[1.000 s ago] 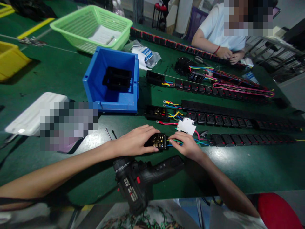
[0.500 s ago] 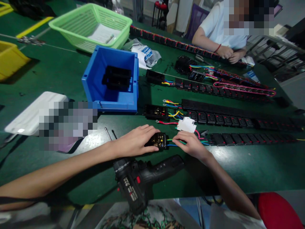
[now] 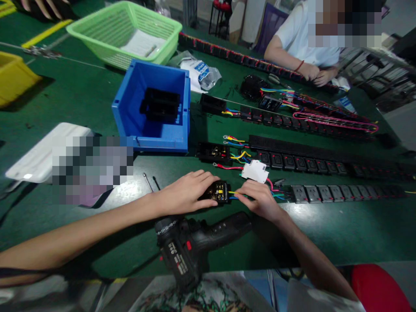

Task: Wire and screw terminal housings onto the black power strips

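Observation:
My left hand (image 3: 191, 190) is wrapped over a small black terminal box (image 3: 221, 191), thumb along its near side and fingers on its far side. Brass contacts show in the box's open top. Just right of it, my right hand (image 3: 258, 197) pinches yellow and blue wires (image 3: 233, 195) that run from the box. Those wires lead on toward a long black socket strip (image 3: 320, 193). Beyond my right hand lies a white breaker (image 3: 255, 171) with a red wire. Nearer to me rests a black power drill (image 3: 201, 238).
A blue bin (image 3: 156, 138) holding black housings stands at the back left, with a green basket (image 3: 123, 34) behind it. More strips (image 3: 302, 162) lie beyond my hands. A person (image 3: 305, 47) works across the table. Another hand (image 3: 47, 6) shows top left.
The near strip has turned so its socket faces show. My right hand has shifted slightly, and the wires at its fingertips now look more yellow. My left hand stays on the box.

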### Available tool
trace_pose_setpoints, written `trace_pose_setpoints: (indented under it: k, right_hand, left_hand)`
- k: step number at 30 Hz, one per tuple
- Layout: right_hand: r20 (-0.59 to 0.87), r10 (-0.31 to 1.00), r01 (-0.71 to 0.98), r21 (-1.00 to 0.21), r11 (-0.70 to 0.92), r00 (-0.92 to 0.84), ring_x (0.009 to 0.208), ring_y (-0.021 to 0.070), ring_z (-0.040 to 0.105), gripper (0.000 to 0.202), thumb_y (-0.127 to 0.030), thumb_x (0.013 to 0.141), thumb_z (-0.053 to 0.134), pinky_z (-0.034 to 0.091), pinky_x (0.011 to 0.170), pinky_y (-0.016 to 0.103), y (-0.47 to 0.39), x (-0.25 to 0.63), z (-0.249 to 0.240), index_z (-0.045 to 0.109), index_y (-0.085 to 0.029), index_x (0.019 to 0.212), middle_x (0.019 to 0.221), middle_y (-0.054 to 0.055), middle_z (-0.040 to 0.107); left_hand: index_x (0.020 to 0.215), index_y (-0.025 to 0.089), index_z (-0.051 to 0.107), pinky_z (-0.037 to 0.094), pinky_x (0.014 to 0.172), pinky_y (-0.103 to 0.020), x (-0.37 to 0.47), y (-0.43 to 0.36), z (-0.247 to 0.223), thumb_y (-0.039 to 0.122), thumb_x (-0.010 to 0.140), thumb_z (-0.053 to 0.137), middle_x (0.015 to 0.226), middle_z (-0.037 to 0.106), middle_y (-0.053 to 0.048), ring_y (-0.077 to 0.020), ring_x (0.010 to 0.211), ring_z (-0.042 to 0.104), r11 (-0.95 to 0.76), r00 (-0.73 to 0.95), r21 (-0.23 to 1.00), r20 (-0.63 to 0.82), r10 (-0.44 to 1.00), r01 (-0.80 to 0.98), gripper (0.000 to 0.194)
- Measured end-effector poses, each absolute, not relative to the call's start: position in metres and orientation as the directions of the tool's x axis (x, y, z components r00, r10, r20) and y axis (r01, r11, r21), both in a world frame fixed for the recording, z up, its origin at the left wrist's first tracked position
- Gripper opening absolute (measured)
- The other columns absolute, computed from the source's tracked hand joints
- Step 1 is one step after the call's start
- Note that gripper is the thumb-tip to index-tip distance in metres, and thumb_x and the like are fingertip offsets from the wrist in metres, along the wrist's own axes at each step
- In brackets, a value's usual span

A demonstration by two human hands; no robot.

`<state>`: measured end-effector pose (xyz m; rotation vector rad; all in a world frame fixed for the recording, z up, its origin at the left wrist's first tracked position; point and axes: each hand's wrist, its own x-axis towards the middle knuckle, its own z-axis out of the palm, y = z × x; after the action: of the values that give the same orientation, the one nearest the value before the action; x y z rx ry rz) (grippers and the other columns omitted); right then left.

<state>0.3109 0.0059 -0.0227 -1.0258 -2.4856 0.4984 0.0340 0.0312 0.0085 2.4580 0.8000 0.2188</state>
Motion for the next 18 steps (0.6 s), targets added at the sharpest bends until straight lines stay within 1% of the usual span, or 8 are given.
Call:
trace_pose_setpoints:
  k: [3,9,18]
  right_hand:
    - [0.228,0.725,0.590,-0.449,0.671,-0.651,0.072,0.0143,0.053,0.011,-0.023,0.091,0.060,0.038,0.064,0.029,0.0057,0.3103,-0.0230,0.067,-0.015,0.088,0.075,0.004,0.063]
    - [0.201,0.736,0.598,-0.467,0.652,-0.646,0.074,0.0144,0.055,0.013,-0.025,0.092,0.059,0.040,0.066,0.028,0.0077,0.3113,-0.0212,0.067,-0.016,0.089,0.078,0.004,0.064]
    - [0.188,0.745,0.613,-0.459,0.643,-0.640,0.073,0.0142,0.055,0.016,-0.027,0.093,0.058,0.039,0.066,0.028,0.0093,0.3113,-0.0214,0.067,-0.016,0.086,0.076,0.004,0.063]
  left_hand:
    - [0.134,0.015,0.041,0.043,0.096,-0.039,0.0344,0.0316,0.0078,0.050,0.092,0.051,0.118,0.056,-0.011,-0.0260,0.109,0.052,-0.681,0.811,0.536,-0.011,0.585,0.499,0.056]
    - [0.134,0.016,0.042,0.043,0.096,-0.039,0.0339,0.0318,0.0056,0.052,0.091,0.051,0.118,0.056,-0.011,-0.0256,0.109,0.052,-0.678,0.808,0.543,-0.001,0.589,0.495,0.056]
    - [0.133,0.016,0.042,0.043,0.095,-0.038,0.0328,0.0327,0.0054,0.053,0.091,0.051,0.116,0.057,-0.011,-0.0251,0.107,0.052,-0.678,0.810,0.546,-0.001,0.587,0.492,0.056]
